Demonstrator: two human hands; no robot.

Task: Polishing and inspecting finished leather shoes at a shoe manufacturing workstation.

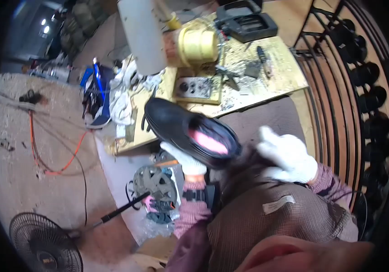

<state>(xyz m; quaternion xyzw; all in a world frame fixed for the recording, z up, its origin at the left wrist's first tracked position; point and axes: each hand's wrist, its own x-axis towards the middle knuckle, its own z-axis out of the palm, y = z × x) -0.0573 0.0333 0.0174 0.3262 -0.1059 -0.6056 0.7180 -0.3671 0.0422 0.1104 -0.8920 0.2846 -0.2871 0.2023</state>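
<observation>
- Shoe, black with a pink lining showing at its opening, was held up in front of the person, just below the front edge of the wooden workbench, its toe pointing up and to the left.
- Left hand, in a white glove, was closed on the shoe from beneath, near the heel end.
- Right hand, also in a white glove, sat just beside the heel end of the shoe with its fingers spread loosely; it gripped nothing, and whether it touched the shoe could not be told.
- Workbench top carried a brass-coloured cylinder, a black case, a small grey control box and scattered small tools.
- White rags lay heaped at the left end of the bench.
- Orange cable trailed across the floor to the left.
- Black fan stood at the lower left, well apart from the hands.
- Black metal rack curved along the right side.
</observation>
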